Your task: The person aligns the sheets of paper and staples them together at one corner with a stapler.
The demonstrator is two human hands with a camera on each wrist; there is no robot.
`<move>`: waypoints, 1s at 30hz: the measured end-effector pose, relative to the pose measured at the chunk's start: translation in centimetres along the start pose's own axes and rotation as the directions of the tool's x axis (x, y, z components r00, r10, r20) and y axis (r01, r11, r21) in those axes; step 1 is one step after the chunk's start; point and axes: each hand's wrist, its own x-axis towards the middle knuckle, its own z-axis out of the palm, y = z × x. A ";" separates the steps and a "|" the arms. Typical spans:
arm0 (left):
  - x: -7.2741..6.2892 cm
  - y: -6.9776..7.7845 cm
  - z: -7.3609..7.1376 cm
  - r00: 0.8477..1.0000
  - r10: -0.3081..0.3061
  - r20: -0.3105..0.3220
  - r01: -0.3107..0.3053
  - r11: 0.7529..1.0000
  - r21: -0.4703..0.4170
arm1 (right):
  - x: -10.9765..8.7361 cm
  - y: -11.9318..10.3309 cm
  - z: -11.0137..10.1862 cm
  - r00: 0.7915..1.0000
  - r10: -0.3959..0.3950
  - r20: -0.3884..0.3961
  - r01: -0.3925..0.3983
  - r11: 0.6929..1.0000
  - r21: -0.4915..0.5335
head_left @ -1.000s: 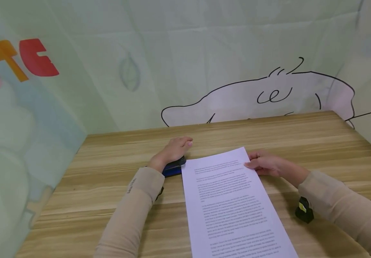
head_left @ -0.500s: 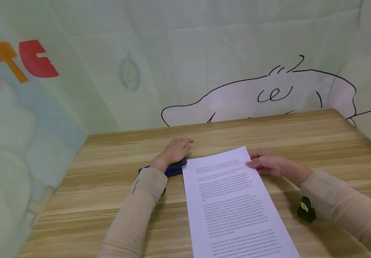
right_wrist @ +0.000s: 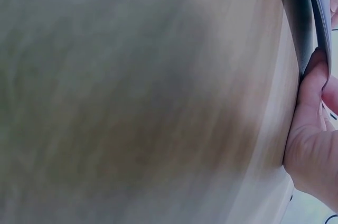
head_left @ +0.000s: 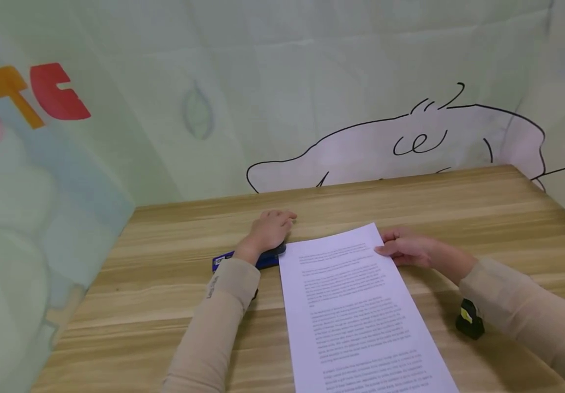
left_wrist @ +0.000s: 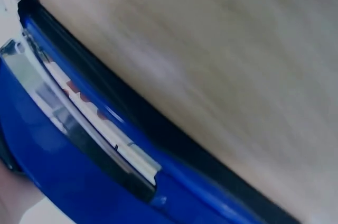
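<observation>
In the head view a blue and black stapler (head_left: 269,259) lies at the left edge of a white printed paper (head_left: 343,305), its black nose at the paper's top left corner. My left hand (head_left: 270,228) rests on top of the stapler, fingers reaching past it. Close up in the left wrist view, the stapler's blue side (left_wrist: 63,171) shows, with a metal strip along its slot. My right hand (head_left: 407,248) pinches the paper's upper right edge between thumb and fingers. From the right wrist view, that paper edge (right_wrist: 323,23) is lifted off the table and looks like several sheets.
The wood-grain table (head_left: 174,245) has its back edge against a printed wall cloth (head_left: 287,98). A small black device with a yellow mark (head_left: 469,319) hangs under the right sleeve (head_left: 513,305).
My left wrist and sleeve have shifted a little to the right, and the stapler's rear end now shows left of the wrist. The right hand keeps its pinch on the paper.
</observation>
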 end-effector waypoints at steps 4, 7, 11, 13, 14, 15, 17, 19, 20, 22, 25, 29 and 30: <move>0.1 0.4 0.2 0.999 -0.053 -0.001 0.053 0.995 0.088 | -0.1 0.0 0.0 1.000 -0.006 0.002 0.006 1.000 0.003; 0.0 0.9 0.2 0.995 -0.098 -0.002 0.097 0.976 0.194 | -0.1 0.1 0.0 1.000 0.002 -0.004 -0.002 1.000 0.009; 0.0 2.0 0.0 0.994 -0.109 0.002 0.102 0.937 0.335 | -0.2 0.2 -0.2 1.000 0.019 -0.015 -0.019 1.000 0.012; 0.0 2.4 0.0 0.995 -0.095 0.011 0.084 0.924 0.373 | -0.2 0.2 -0.3 1.000 0.021 -0.012 -0.020 1.000 0.015; 0.1 2.7 0.0 0.996 -0.086 0.016 0.074 0.923 0.377 | -0.2 0.3 -0.3 1.000 0.021 -0.011 -0.021 1.000 0.017; 0.1 2.9 0.0 0.997 -0.079 0.018 0.066 0.924 0.376 | -0.3 0.3 -0.3 1.000 0.021 -0.011 -0.021 1.000 0.016; 0.3 3.4 0.1 0.996 -0.082 0.028 0.066 0.930 0.361 | -0.4 0.2 -0.5 1.000 0.021 -0.013 -0.021 1.000 0.008; 0.7 3.8 0.3 0.996 -0.085 0.034 0.067 0.934 0.351 | -0.5 0.1 -0.7 1.000 0.023 -0.019 -0.023 1.000 -0.001; 0.8 3.9 0.4 0.996 -0.081 0.034 0.065 0.937 0.344 | -0.5 0.0 -0.8 0.999 0.026 -0.023 -0.026 1.000 -0.004; 1.0 4.0 0.5 0.997 -0.067 0.035 0.052 0.944 0.327 | -0.6 -0.1 -0.8 0.999 0.034 -0.025 -0.034 0.999 -0.006; 1.1 3.6 0.9 0.999 -0.019 0.026 0.011 0.960 0.281 | -0.5 -0.2 -0.9 0.998 0.051 -0.028 -0.051 0.999 -0.015; 1.3 2.9 1.1 1.000 0.017 -0.008 -0.016 0.986 0.164 | -0.5 -0.4 -1.0 0.996 0.077 -0.052 -0.080 0.995 -0.054; 1.3 2.8 1.1 0.999 0.021 -0.027 -0.017 0.992 0.128 | -0.5 -0.4 -1.1 0.995 0.080 -0.058 -0.084 0.994 -0.064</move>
